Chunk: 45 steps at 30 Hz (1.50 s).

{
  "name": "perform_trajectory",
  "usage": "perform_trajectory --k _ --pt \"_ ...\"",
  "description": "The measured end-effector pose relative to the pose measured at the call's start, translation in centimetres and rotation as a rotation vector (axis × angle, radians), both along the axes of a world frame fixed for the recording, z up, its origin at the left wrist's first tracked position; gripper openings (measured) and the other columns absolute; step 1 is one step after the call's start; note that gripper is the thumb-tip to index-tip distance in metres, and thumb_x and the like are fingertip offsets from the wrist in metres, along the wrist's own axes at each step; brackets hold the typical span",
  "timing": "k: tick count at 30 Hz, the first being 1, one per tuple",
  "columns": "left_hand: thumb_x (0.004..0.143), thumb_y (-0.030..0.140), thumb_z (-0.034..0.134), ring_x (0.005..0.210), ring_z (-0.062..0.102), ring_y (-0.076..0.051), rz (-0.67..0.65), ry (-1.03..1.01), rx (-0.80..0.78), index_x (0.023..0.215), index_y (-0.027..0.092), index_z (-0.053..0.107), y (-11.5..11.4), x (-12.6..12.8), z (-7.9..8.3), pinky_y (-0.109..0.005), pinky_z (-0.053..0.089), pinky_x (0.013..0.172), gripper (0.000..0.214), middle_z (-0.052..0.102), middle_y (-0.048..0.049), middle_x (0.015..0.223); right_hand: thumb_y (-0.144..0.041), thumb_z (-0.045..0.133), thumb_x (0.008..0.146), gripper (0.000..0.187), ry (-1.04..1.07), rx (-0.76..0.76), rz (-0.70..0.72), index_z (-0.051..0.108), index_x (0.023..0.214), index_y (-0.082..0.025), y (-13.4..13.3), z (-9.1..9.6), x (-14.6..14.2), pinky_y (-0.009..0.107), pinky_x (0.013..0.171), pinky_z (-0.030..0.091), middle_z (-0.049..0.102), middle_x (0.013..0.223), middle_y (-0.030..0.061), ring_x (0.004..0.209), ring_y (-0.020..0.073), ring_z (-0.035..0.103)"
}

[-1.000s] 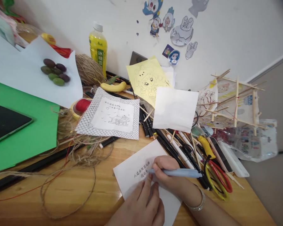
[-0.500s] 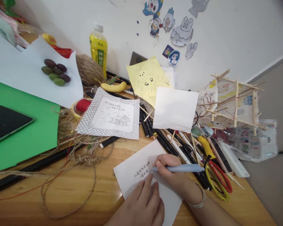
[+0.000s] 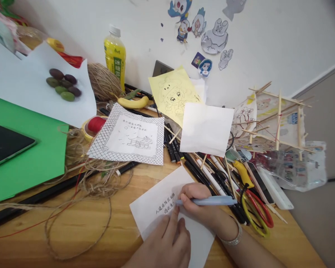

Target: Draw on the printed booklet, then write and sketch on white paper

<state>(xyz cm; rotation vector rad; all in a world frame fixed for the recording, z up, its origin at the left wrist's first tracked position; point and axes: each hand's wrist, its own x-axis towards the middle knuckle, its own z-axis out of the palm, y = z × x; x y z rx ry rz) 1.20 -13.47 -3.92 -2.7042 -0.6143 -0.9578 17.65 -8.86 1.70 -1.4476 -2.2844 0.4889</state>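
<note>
A white sheet of paper lies aslant on the wooden table, with two short lines of black handwritten characters. My right hand grips a light blue pen; its tip meets the sheet at the end of the second line. A bracelet circles the right wrist. Pressed on the same sheet, my left hand has its index finger stretched toward the pen tip, the other fingers loosely bent. Just beyond lies a drawing with a cross-hatched border, showing a pavilion, birds and two lines of writing.
Markers and yellow- and red-handled pliers crowd the right side. Twine tangles at left, near a phone on green card. Behind stand a drink bottle and a stick frame.
The view has shifted very slightly. The pen and both hands stay at nearly the same spot on the sheet, with the sheet slightly further left in view.
</note>
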Motion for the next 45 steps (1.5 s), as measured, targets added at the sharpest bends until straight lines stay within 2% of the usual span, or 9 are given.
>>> perform_trajectory --k 3,6,9,14,19,30,39,45 --pt "0.095 0.022 0.045 0.097 0.063 -0.028 -0.026 0.090 -0.042 0.099 0.013 0.067 0.1 -0.6 1.2 -0.040 0.036 0.085 0.023 0.069 -0.0069 0.099 -0.021 0.042 0.086 0.034 0.003 -0.005 0.008 0.044 0.053 -0.020 0.0 0.1 0.0 0.024 0.051 0.038 0.048 0.051 -0.0021 0.050 0.0121 0.043" --pt "0.096 0.021 0.045 0.096 0.064 -0.028 -0.014 0.075 -0.045 0.097 0.013 0.067 0.2 -0.8 1.9 -0.040 0.035 0.085 0.024 0.069 -0.0061 0.098 -0.021 0.044 0.085 0.032 0.008 -0.026 -0.023 0.045 0.053 -0.020 -0.1 0.2 0.0 0.024 0.052 0.037 0.048 0.052 -0.0025 0.051 0.0118 0.044" --pt "0.095 0.021 0.044 0.096 0.064 -0.028 -0.018 0.072 -0.037 0.096 0.013 0.068 0.2 -0.5 1.4 -0.041 0.034 0.085 0.025 0.069 -0.0062 0.098 -0.022 0.044 0.086 0.033 0.008 -0.043 -0.029 0.044 0.053 -0.020 -0.1 0.3 -0.1 0.024 0.051 0.037 0.046 0.051 -0.0029 0.049 0.0116 0.042" --pt "0.094 0.020 0.045 0.090 0.064 -0.029 0.005 -0.053 0.027 0.089 0.013 0.068 0.3 0.0 0.5 -0.043 0.033 0.084 0.025 0.069 -0.0066 0.090 -0.021 0.042 0.086 0.033 0.047 -0.033 -0.024 0.043 0.052 -0.020 0.0 0.2 -0.2 0.023 0.051 0.037 0.047 0.050 -0.0025 0.050 0.0115 0.043" --pt "0.094 0.023 0.048 0.100 0.061 -0.030 -0.046 0.131 -0.063 0.103 0.013 0.066 0.2 -0.8 1.2 -0.041 0.035 0.086 0.023 0.068 -0.0093 0.104 -0.021 0.044 0.085 0.033 0.017 -0.022 -0.051 0.044 0.052 -0.020 -0.2 0.3 -0.1 0.023 0.051 0.037 0.047 0.050 -0.0028 0.050 0.0113 0.042" --pt "0.095 0.021 0.045 0.098 0.063 -0.029 -0.021 0.065 -0.038 0.097 0.013 0.067 0.2 -0.7 1.5 -0.041 0.034 0.085 0.024 0.069 -0.0068 0.099 -0.027 0.048 0.089 0.033 0.051 -0.060 -0.089 0.051 0.058 -0.020 -0.5 -0.6 0.7 0.026 0.055 0.042 0.051 0.057 -0.0010 0.056 0.0141 0.047" --pt "0.096 0.021 0.043 0.096 0.064 -0.028 -0.015 0.056 -0.045 0.097 0.013 0.067 0.1 -0.8 1.6 -0.041 0.032 0.087 0.025 0.069 -0.0061 0.100 -0.028 0.048 0.089 0.033 0.075 -0.041 -0.077 0.051 0.057 -0.020 -0.4 -0.6 0.7 0.025 0.055 0.042 0.051 0.054 -0.0013 0.054 0.0139 0.048" --pt "0.095 0.024 0.048 0.099 0.062 -0.030 -0.040 0.101 -0.036 0.101 0.012 0.066 0.1 -0.8 1.2 -0.042 0.034 0.085 0.022 0.068 -0.0091 0.102 -0.029 0.050 0.087 0.033 0.148 -0.049 -0.098 0.052 0.055 -0.020 -0.3 -0.4 0.4 0.024 0.055 0.042 0.054 0.054 -0.0009 0.053 0.0130 0.049"
